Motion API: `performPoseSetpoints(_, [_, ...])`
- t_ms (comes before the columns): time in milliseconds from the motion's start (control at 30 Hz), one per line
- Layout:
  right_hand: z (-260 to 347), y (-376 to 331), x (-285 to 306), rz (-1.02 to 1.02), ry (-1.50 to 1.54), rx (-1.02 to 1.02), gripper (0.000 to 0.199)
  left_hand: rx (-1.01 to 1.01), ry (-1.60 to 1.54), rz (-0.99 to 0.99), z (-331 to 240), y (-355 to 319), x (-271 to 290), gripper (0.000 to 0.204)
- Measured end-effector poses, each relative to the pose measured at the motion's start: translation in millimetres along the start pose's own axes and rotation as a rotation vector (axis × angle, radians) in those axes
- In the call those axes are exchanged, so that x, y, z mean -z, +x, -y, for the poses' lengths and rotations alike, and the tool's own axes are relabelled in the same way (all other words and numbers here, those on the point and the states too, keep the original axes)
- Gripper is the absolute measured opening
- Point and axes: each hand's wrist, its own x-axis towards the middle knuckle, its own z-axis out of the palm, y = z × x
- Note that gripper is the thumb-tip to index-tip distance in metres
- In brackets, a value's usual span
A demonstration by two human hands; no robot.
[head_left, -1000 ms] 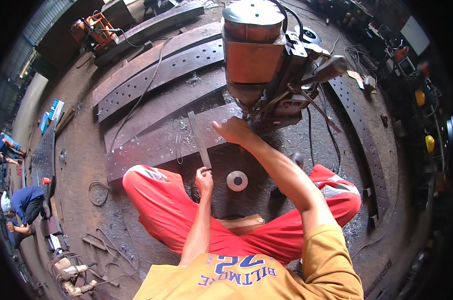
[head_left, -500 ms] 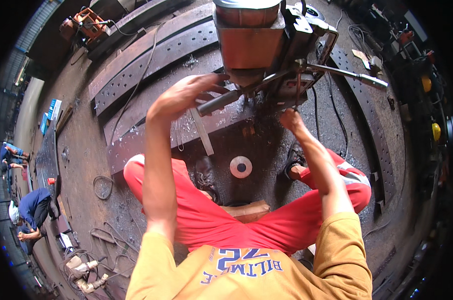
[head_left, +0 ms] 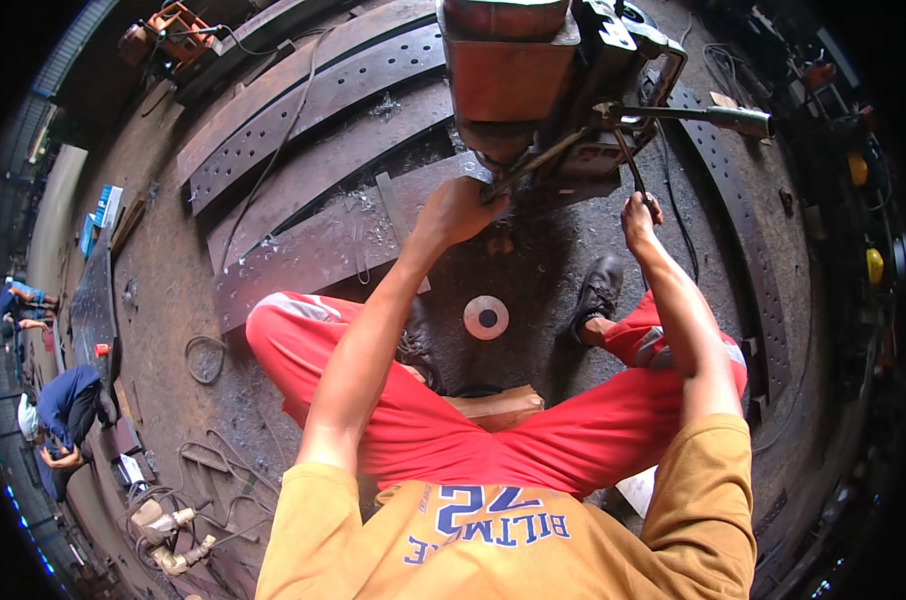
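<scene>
In front of me stands a drilling machine (head_left: 508,85) with a dull red-brown motor housing and a spoked feed handle (head_left: 663,113) on its side. My left hand (head_left: 460,213) is wrapped round the spoke that points left, and its grip is hidden in the fist. My right hand (head_left: 640,217) closes on the lower end of another spoke (head_left: 625,155). A third spoke reaches out to the right, ending in a thick dark grip (head_left: 741,121). Beneath the machine lies a steel plate (head_left: 323,240) strewn with metal shavings.
Drilled steel plates (head_left: 323,105) are stacked at the far left, and a long drilled strip (head_left: 748,250) curves along the right. A pale disc (head_left: 486,318) with a dark centre lies between my feet. Cables (head_left: 673,200) trail nearby. Another person (head_left: 68,420) bends over at the left.
My left hand, open beside the left spoke before, has moved right and closed on it. The feed handle has turned a little, and my right hand has shifted right with its spoke.
</scene>
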Motion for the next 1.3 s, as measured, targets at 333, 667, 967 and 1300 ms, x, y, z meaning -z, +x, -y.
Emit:
performPoseSetpoints(333, [-133.5, -131.3, 75.7, -0.253, 1.226, 0.469, 0.038, -0.167, -0.031, 0.000, 0.7, -4.1, 1.7, 0.038])
performPoseSetpoints(667, [-136.3, -106.0, -79.2, 0.332, 1.735, 0.318, 0.038, -0.125, -0.036, 0.023, -4.9, -4.0, 1.6, 0.038])
performPoseSetpoints(967, [-134.0, -112.6, -85.3, 0.261, 1.874, 0.329, 0.050, -0.066, -0.029, 0.039, -8.2, -5.9, 4.5, 0.039])
performPoseSetpoints(1300, [-137.0, -108.9, -76.6, 0.201, 1.902, 0.352, 0.048, -0.118, -0.008, -0.001, -8.9, -5.7, 0.3, 0.038])
